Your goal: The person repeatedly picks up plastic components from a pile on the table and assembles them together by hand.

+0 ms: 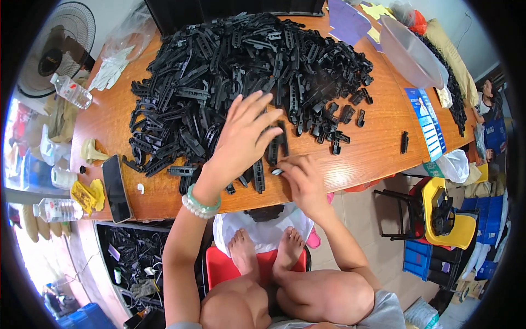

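Head view: your left hand (247,131) is spread over the lower edge of the heap of black parts (219,71) at the centre of the frame, its grip wide, with the fingers long and apart; whether its underside touches a part, you cannot tell from here. Just below its thumb lies a long black part (272,149), on the table (361,159) near the middle of the frame. Your right hand (306,183), lower and to the right, has a narrow grip, its fingertips drawn together at a small pale piece (276,171), which is too small to identify. The black parts look like moulded plastic, so expect each to be light and stiff, a little slick on its smooth faces, with thin ribs or clips that might snap if bent. Hold a long one by its two side walls near mid-length, pinching lightly, and keep pressure off the slotted middle. In the tangled heap, pieces probably catch on one another, so lift from a free end rather than tugging.
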Demonstrator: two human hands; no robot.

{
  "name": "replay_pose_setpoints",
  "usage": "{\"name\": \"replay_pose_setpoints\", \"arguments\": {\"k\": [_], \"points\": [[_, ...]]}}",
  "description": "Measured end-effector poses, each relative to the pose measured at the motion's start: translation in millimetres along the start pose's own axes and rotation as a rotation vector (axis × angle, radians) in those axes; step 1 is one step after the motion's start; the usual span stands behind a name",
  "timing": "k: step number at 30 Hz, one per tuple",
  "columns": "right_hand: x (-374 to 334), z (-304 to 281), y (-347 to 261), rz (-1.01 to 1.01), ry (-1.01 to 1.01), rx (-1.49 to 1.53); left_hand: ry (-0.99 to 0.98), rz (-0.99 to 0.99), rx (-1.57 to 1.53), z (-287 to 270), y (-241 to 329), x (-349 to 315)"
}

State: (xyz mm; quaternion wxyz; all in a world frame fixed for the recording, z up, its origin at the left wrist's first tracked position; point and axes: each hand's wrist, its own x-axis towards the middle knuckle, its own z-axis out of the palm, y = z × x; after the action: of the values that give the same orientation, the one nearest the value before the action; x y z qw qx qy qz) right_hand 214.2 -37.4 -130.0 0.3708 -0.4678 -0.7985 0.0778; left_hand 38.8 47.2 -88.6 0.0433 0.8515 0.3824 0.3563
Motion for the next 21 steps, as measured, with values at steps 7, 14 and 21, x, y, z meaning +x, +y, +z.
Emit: {"name": "replay_pose_setpoints", "arguments": {"k": [7,14,21], "points": [[-9,-2,6,0.546,0.128,0.396,-0.226,-0.189,-0.029,-31,46,-55],[-12,-20,7,0.502,0.208,0.544,-0.301,0.086,0.124,-16,44,-53],[-11,-46,-3,0.726,0.036,1.051,0.125,-0.286,-0.445,-11,58,-38]]}}
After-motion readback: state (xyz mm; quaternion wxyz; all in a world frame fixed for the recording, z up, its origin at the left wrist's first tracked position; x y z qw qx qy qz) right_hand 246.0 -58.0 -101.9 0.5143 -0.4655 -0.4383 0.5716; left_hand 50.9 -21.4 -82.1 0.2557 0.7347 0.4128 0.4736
